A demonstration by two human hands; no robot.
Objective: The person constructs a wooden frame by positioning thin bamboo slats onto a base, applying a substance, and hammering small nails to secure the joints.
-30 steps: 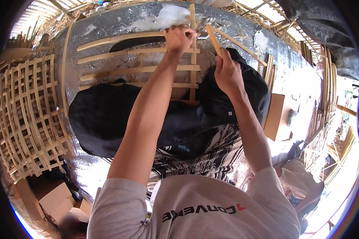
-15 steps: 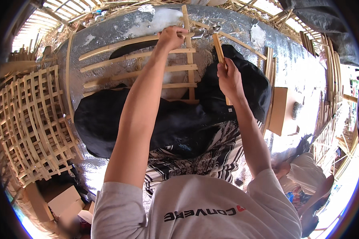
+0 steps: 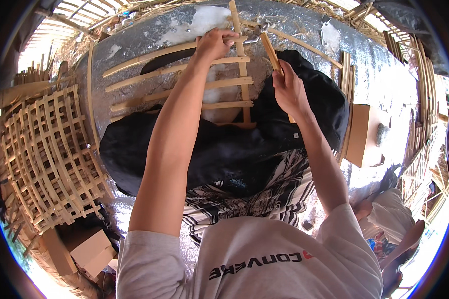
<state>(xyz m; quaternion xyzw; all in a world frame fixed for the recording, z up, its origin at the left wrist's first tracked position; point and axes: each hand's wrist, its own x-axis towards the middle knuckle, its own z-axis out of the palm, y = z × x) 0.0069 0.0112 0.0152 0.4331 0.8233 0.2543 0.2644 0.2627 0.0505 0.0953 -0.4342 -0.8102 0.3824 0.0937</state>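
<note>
My left hand [image 3: 214, 46] is closed around the right end of the topmost wooden slat [image 3: 149, 60], its index finger lying along the slat where it crosses an upright strip [image 3: 241, 67]. Whether a nail is between the fingers is too small to tell. My right hand [image 3: 289, 89] grips the wooden handle of a hammer [image 3: 270, 50]. The hammer's metal head is just right of the upright strip, close to the left fingertips. Below the top slat, several more slats [image 3: 184, 92] run across to the same strip, forming a ladder-like frame over my legs.
Black cloth [image 3: 224, 149] covers my lap. At left leans a woven lattice panel [image 3: 50, 154], with an open cardboard box [image 3: 92, 251] beneath it. Another carton [image 3: 360, 134] stands at right beside long strips [image 3: 345, 99]. A person [image 3: 391, 219] sits at lower right. Shiny foil sheeting [image 3: 129, 42] covers the ground.
The hammer head has moved left, closer to the upright strip and my left fingers. My left hand stays at the top slat, its index finger now straighter. The whole view has shifted slightly.
</note>
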